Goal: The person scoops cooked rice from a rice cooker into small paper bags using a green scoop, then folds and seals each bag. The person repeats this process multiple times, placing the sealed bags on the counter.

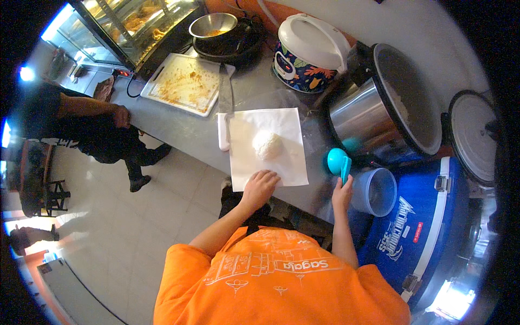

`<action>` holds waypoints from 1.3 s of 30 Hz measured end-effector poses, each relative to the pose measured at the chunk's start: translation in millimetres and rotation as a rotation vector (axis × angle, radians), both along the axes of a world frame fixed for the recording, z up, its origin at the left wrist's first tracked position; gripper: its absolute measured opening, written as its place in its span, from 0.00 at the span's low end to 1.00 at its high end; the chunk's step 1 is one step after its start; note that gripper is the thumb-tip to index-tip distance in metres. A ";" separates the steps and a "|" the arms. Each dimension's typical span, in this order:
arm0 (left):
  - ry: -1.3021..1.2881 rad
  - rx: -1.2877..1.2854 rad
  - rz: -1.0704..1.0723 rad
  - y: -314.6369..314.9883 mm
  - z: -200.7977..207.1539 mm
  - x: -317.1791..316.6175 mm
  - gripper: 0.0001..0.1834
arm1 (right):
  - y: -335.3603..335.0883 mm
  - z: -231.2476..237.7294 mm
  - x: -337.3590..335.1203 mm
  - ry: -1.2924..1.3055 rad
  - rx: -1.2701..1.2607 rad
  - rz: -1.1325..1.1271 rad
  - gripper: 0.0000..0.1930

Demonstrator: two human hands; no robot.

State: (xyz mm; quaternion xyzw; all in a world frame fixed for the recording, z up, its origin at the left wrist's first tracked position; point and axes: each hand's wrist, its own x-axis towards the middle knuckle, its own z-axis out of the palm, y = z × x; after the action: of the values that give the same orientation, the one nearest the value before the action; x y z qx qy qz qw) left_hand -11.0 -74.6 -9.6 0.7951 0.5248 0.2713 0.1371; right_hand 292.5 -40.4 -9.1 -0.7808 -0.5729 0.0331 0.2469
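Note:
A rounded mound of white rice point(267, 144) sits on a sheet of white and tan wrapping paper point(292, 169) on the metal counter. My left hand point(261, 187) rests on the paper's near edge, its fingers stretched flat just below the rice. To the right, my right hand point(342, 193) is closed around the handle of a teal rice scoop point(337, 160). The scoop's rounded bowl is over the counter edge, beside a clear plastic tub point(381, 192). A knife with a white handle point(223, 132) lies along the paper's left side.
Behind the scoop stands a large steel rice cooker point(360, 116), opened. A floral food warmer point(309, 59) is at the back. A crumb-covered cutting board point(181, 84), a steel bowl point(213, 25) and a food display case point(132, 27) lie left. A blue cooler point(411, 227) is at right; another person point(81, 116) stands left.

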 end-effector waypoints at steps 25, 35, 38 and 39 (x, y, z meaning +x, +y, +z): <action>-0.137 -0.129 -0.106 5.3 -19.9 17.0 0.13 | 8.0 20.2 -122.2 1.912 -0.536 -0.114 0.13; -0.226 -0.086 -0.059 -9.8 -8.7 -16.9 0.11 | 26.6 130.1 -68.2 2.394 -0.460 0.098 0.18; -0.272 -0.097 -0.101 -9.0 -11.0 -25.0 0.10 | 34.7 163.0 -59.2 1.922 -0.338 0.311 0.19; -0.270 -0.102 -0.100 -8.1 -12.2 -25.4 0.10 | 34.3 162.4 -62.0 1.831 -0.416 0.200 0.18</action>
State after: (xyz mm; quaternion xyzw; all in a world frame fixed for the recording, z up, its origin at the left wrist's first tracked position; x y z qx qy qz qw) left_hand -36.4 -82.7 -21.8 0.7685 0.4743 0.3418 0.2600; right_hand 230.5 -6.1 153.3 -0.4268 -0.2028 0.7562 0.4527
